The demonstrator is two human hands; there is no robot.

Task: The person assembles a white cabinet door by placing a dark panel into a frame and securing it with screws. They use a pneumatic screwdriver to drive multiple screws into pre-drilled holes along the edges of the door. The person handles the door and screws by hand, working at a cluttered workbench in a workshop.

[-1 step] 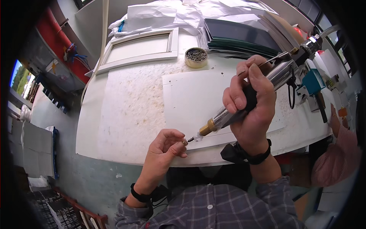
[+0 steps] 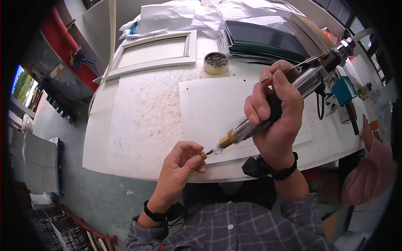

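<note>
My right hand [image 2: 278,108] is closed around a silver air screwdriver [image 2: 307,85], which slants down to the left. Beyond its brass-coloured nose a dark bit [image 2: 210,152] points at the fingertips of my left hand [image 2: 182,162]. Those fingers are pinched on a small screw [image 2: 204,156], mostly hidden by the thumb and finger, right at the bit's end. Both hands are above the table's near edge. Under the screwdriver lies a flat white panel [image 2: 205,108] with small holes near its edge.
A round tin of small metal fasteners [image 2: 216,61] stands behind the panel. Left of it lies a white frame [image 2: 155,62]; to its right is a stack of dark panels [image 2: 264,39]. Another person's striped sleeve [image 2: 368,178] and a teal tool [image 2: 344,90] are at the right.
</note>
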